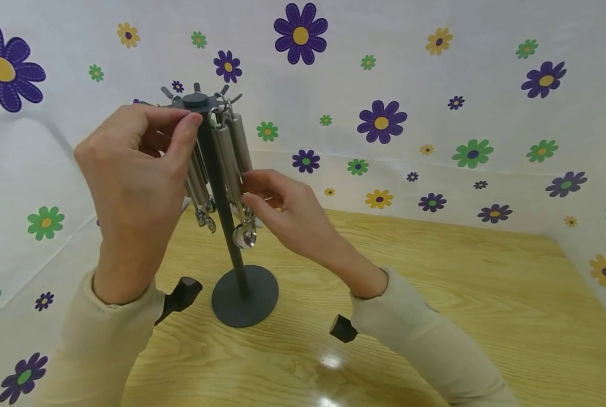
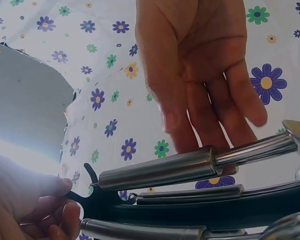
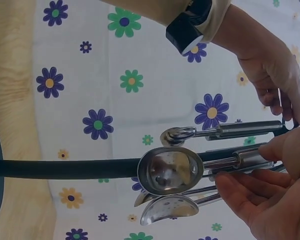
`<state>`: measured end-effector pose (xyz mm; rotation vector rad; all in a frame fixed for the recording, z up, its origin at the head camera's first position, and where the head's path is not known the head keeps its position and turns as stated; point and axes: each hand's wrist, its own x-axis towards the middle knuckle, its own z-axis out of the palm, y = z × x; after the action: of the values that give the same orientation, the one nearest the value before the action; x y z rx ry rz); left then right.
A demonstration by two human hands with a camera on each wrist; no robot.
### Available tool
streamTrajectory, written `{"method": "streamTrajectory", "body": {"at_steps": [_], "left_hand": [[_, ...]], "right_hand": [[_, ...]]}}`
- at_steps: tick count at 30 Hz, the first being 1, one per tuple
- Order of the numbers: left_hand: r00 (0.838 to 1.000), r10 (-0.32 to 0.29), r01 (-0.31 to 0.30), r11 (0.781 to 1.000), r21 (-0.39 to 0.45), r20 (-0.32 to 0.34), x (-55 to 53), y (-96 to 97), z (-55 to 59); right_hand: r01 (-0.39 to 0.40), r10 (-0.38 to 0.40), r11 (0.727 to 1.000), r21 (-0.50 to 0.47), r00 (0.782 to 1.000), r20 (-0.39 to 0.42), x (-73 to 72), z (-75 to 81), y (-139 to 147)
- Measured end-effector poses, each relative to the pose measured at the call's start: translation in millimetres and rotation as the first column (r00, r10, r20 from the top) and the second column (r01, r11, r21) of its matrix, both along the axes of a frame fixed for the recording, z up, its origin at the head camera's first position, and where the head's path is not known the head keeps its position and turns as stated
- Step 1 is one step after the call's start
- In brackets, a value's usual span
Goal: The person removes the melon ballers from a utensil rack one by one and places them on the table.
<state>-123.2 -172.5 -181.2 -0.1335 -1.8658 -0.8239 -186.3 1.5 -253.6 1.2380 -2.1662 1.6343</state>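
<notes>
A dark rotating-style utensil rack [image 1: 235,257] stands on the table, with several steel-handled utensils hanging from hooks around its top. At the top left, my left hand [image 1: 135,164] pinches one of the rack's hooks between thumb and forefinger. Lower on the right side, my right hand [image 1: 298,215] holds the steel handle of a hanging scoop [image 3: 171,171], its thumb on one side and fingers on the other. Spoon-like steel heads [image 3: 170,209] hang close beside that scoop. More utensils [image 1: 196,183] hang on the pole's left side, partly hidden behind my left hand.
The rack's round base [image 1: 244,297] rests on a wood-grain table [image 1: 435,316]. A white flower-print sheet [image 1: 333,85] rises behind and to the left. Black camera mounts [image 1: 182,294] stick out from both sleeves.
</notes>
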Motion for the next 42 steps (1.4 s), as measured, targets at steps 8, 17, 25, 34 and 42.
{"method": "streamTrajectory", "body": {"at_steps": [8, 17, 25, 34, 42], "left_hand": [[0.999, -0.015, 0.013, 0.999, 0.041, 0.038, 1.2, 1.9, 3.7], [0.999, -0.02, 0.017, 0.997, 0.077, 0.036, 3.6, 2.1, 3.5], [0.999, -0.003, -0.001, 0.996, 0.095, 0.045, 6.5, -2.9, 4.0], [0.999, -0.01, 0.005, 0.995, 0.102, 0.052, 4.1, -5.9, 6.3], [0.999, -0.022, 0.018, 0.995, 0.102, 0.043, -0.1, -9.1, 8.2]], "right_hand": [[-0.087, 0.092, 0.994, -0.06, 0.992, 0.086, -1.3, 4.7, -9], [-0.155, 0.158, 0.987, -0.04, 0.981, 0.109, 0.2, 9.7, -9], [-0.218, 0.213, 0.973, 0.07, 0.974, 0.073, 0.6, 21.7, 2], [-0.262, 0.257, 0.962, 0.071, 0.963, 0.077, -3.5, 25.9, 10], [-0.267, 0.259, 0.96, 0.082, 0.961, 0.095, 2.9, 26.5, 13]]}}
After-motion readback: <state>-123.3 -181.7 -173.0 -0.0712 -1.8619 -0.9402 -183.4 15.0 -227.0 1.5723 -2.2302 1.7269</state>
